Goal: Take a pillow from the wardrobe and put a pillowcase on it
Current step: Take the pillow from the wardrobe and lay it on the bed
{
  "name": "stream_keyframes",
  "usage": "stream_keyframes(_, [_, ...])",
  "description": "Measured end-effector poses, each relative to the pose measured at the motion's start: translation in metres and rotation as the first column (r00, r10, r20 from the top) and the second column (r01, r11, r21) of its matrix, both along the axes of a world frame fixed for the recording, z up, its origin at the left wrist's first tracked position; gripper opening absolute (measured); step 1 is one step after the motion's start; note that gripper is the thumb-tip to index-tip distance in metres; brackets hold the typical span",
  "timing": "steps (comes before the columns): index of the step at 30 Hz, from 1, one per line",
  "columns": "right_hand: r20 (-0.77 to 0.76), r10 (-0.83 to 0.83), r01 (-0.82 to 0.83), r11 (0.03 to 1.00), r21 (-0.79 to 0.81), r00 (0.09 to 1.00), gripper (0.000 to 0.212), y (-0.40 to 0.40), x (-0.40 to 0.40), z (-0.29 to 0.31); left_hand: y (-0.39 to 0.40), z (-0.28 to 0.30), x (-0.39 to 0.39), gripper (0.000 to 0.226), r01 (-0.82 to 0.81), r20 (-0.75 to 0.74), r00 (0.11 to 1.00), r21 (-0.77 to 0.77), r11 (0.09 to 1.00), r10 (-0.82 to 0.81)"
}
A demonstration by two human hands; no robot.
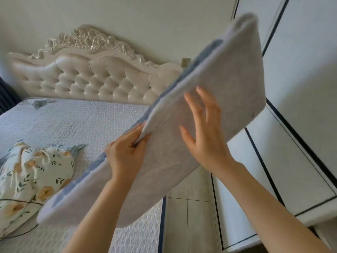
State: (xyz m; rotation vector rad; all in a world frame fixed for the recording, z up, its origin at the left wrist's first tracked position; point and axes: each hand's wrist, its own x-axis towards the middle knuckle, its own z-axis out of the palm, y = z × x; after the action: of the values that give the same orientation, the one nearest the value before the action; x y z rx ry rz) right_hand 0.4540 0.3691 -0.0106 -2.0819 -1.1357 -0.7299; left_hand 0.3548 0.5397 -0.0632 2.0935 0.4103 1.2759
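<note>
Two hands (125,154) (204,128) on pillow (218,84), above bed (82,117), beside wardrobe (300,88).

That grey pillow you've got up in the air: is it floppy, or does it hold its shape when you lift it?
The pillow probably holds its shape: it spans the air as a slab with only a slight bend. It seems light, since the left hand pinches just an edge. The right hand lies open against it, so it may need steadying.
</note>
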Motion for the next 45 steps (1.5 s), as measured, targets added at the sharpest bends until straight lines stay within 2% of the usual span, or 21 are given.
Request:
stream_keyframes(2, [0.094, 0.011, 0.006, 0.984, -0.178, 0.996, 0.074, 0.009, 0.02, -0.004, 0.01, -0.008, 0.013, 0.023, 0.02, -0.051, 0.999, 0.142, 0.99, -0.013])
stream_keyframes(4, [0.117, -0.002, 0.044, 0.935, -0.352, 0.993, 0.076, 0.014, 0.042, -0.017, 0.019, -0.018, 0.026, 0.025, 0.092, -0.106, 0.992, 0.223, 0.97, -0.07])
stream_keyframes(7, [0.132, 0.004, 0.062, 0.868, -0.493, 0.991, 0.073, 0.019, 0.076, -0.045, 0.032, -0.032, 0.045, 0.029, 0.186, -0.237, 0.963, 0.223, 0.957, -0.132])
stream_keyframes(11, [0.092, 0.063, 0.003, 0.812, -0.584, 0.994, 0.077, 0.032, 0.125, -0.08, 0.046, -0.059, 0.076, 0.03, 0.234, -0.381, 0.914, 0.209, 0.949, -0.141])
stream_keyframes(13, [0.077, 0.104, -0.039, 0.81, -0.586, 0.992, 0.076, 0.04, 0.153, -0.097, 0.052, -0.071, 0.096, 0.032, 0.235, -0.436, 0.89, 0.194, 0.952, -0.131])
stream_keyframes(18, [0.04, 0.187, -0.147, 0.87, -0.472, 0.981, 0.056, 0.053, 0.221, -0.134, 0.055, -0.097, 0.152, 0.033, 0.207, -0.508, 0.859, 0.225, 0.952, -0.067])
stream_keyframes(24, [0.005, 0.199, -0.183, 0.913, -0.364, 0.98, 0.039, 0.057, 0.287, -0.176, 0.053, -0.126, 0.217, 0.028, 0.202, -0.472, 0.881, 0.31, 0.929, -0.033])
stream_keyframes(29, [-0.002, 0.175, -0.163, 0.916, -0.367, 0.985, 0.038, 0.072, 0.335, -0.194, 0.073, -0.139, 0.269, 0.028, 0.237, -0.476, 0.877, 0.318, 0.918, -0.061])
stream_keyframes(38, [-0.06, 0.162, -0.172, 0.896, -0.409, 0.985, 0.038, 0.15, 0.432, -0.22, 0.153, -0.175, 0.366, 0.034, 0.251, -0.571, 0.81, 0.14, 0.958, -0.129])
stream_keyframes(45, [-0.062, 0.24, -0.232, 0.792, -0.565, 0.969, 0.039, 0.27, 0.539, -0.229, 0.257, -0.199, 0.469, 0.03, 0.16, -0.65, 0.749, -0.006, 0.987, -0.126])
